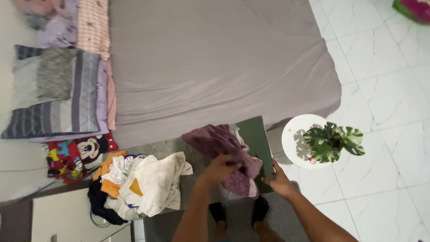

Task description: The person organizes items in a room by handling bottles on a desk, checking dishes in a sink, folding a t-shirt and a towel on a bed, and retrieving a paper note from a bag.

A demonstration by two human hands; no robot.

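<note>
Two bare hands work at the near edge of a bed (215, 58) covered by a smooth grey sheet. The left hand (222, 168) has its fingers (236, 165) closed into a dusky purple garment (224, 150), which bunches up from the hand toward the bed and hangs down past it on the near side. The right hand (278, 181) sits just right of the cloth, its fingers curled around the near right edge of a dark green flat piece (257, 136) that lies under the garment; whether it also catches the purple cloth cannot be told. Both forearms come up from the near edge, and two feet in dark socks (239, 210) show between them on a grey mat.

Left of the hands, a heap of clothes (143, 186) in white, orange and dark blue lies piled up. Further left lies a cartoon-print cloth (78, 154) in red and black, and beyond it striped grey pillows (53, 92) stacked along the bed's left side. To the right, on the white marbled floor tiles (380, 80), stands a small round white table (298, 134) carrying a potted plant (333, 141) with broad green leaves.
</note>
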